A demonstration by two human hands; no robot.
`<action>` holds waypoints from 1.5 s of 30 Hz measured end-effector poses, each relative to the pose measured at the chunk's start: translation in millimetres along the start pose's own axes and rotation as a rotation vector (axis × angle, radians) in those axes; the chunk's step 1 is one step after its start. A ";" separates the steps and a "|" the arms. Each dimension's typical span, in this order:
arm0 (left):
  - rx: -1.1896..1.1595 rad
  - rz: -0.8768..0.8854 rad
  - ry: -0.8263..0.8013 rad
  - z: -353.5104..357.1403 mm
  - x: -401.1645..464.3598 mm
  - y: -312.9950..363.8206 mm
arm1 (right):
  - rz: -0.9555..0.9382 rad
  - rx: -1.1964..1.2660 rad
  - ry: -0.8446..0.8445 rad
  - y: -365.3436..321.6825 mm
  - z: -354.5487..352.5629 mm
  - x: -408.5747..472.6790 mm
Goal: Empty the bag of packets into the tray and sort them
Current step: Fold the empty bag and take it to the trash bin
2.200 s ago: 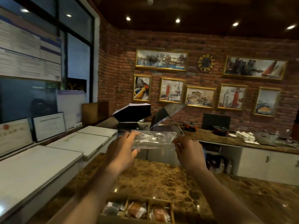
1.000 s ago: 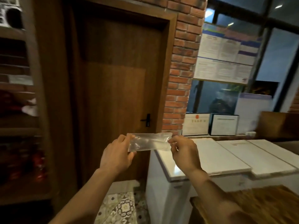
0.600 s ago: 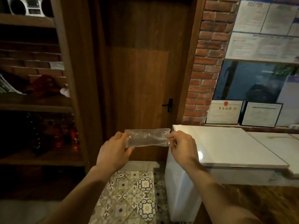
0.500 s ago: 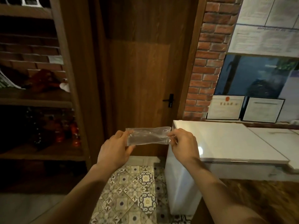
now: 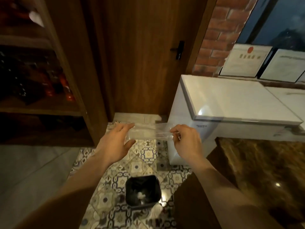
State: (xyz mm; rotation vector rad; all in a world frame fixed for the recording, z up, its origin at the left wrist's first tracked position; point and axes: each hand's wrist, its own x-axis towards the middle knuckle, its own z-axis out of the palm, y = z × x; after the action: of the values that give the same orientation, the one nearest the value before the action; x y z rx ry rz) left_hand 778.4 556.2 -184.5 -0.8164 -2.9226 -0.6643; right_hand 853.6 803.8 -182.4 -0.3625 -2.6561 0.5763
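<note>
An empty clear plastic bag [image 5: 148, 133] is stretched flat between both hands, held out over the patterned floor. My left hand [image 5: 115, 142] holds its left end between thumb and fingers. My right hand [image 5: 186, 141] pinches its right end with curled fingers. The tray and the packets are out of view.
A small black-lined bin [image 5: 142, 192] stands on the tiled floor [image 5: 145, 156] below my hands. A white chest freezer [image 5: 231, 103] is to the right, the brown marble counter [image 5: 264, 171] at lower right. A wooden door [image 5: 140, 55] and a dark shelf unit [image 5: 41, 80] are ahead and left.
I have turned left away from the counter and tray, then tilted my view down. The bin has come into view below. Both hands still hold the bag.
</note>
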 end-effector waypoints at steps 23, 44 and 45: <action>-0.101 -0.286 -0.458 289.0 -96.6 -133.8 | 0.301 -0.204 -0.542 119.9 279.3 -154.6; -0.144 -0.317 -0.463 338.0 -101.6 -178.3 | 0.578 0.108 -0.509 128.5 372.1 -156.3; -0.147 -0.314 -0.462 339.3 -100.3 -179.2 | 0.615 0.138 -0.497 128.0 373.8 -155.4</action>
State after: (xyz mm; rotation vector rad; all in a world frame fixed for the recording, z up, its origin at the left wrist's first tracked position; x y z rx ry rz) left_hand 801.8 508.9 -577.5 -0.5881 -3.5051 -0.8134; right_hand 851.7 738.7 -601.9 -1.1430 -2.9196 1.1567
